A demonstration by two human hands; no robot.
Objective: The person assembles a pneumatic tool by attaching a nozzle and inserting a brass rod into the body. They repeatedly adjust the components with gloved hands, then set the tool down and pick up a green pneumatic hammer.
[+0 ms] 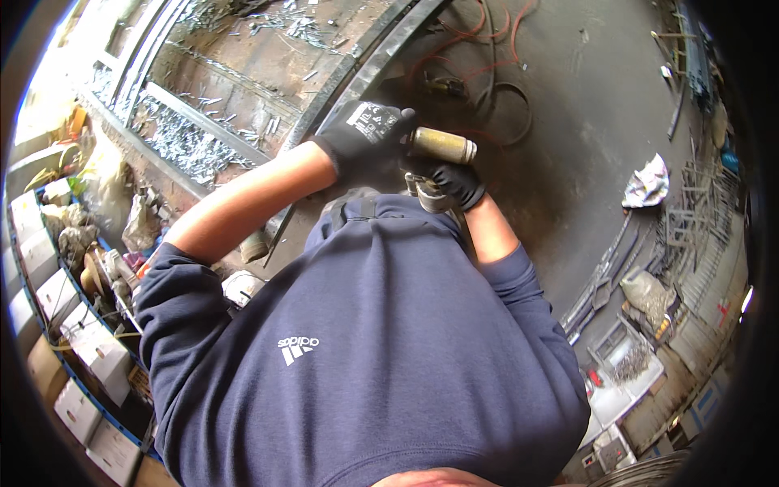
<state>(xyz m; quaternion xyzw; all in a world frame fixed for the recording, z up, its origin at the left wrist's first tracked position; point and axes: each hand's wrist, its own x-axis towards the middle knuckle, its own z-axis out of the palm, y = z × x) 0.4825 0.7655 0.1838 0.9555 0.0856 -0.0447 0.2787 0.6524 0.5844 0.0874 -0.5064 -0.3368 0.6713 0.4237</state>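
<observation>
The right hand, in a black glove, is curling its fingers inward and gripping a dull yellow cylindrical tool, whose barrel is lying crosswise just beyond the knuckles. The left hand, also gloved in black, is reaching in toward the barrel's left end; whether its grip is closing on the tool or only resting against it, I cannot tell. The tool is sitting between the two hands, in front of the person's waist, just off the right rail of a metal frame. A pale greyish form is showing beneath the right hand, too hidden to identify.

Inside that rail, a brown surface is carrying loose metal pieces, which are piling thickest near the frame's left edge. Beyond the right rail, a red hose and a dark hose are looping across the grey floor. Toward the floor's right edge a crumpled white sheet is lying. Farther out, white boxes are standing at the person's left, while a dark blue sweatshirt is covering the person's torso.
</observation>
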